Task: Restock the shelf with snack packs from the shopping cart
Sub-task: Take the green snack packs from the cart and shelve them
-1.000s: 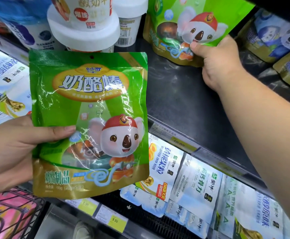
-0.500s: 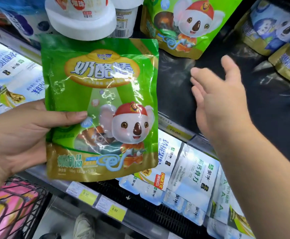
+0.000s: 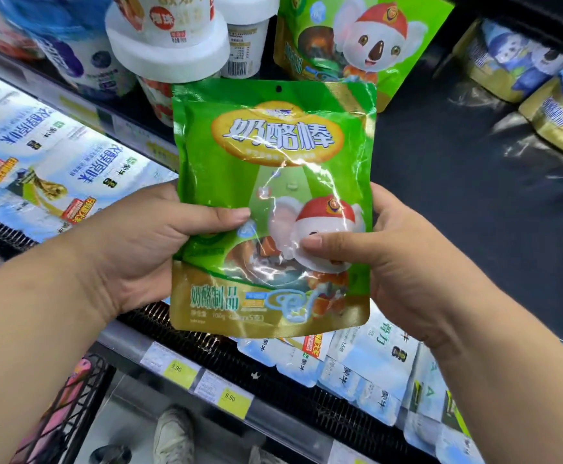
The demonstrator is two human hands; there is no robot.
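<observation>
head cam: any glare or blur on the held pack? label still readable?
Head view: white glare streaks cross the middle of the green snack pack, washing out the koala print; the big title characters stay readable, small bottom print is soft. Blue packs at right are motion-blurred. Left hand and right hand look sharp.

shopping cart (image 3: 62, 406) cut off, blue packs (image 3: 524, 58) blurred

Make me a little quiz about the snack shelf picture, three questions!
1. True or false: only one hand holds the green koala pack.
2. Which thumb covers the koala's face? A) left hand B) right hand
3. Fill in: the yellow price tags read ____.

Key:
1. False, both hands hold it.
2. B.
3. 9.90.
</observation>
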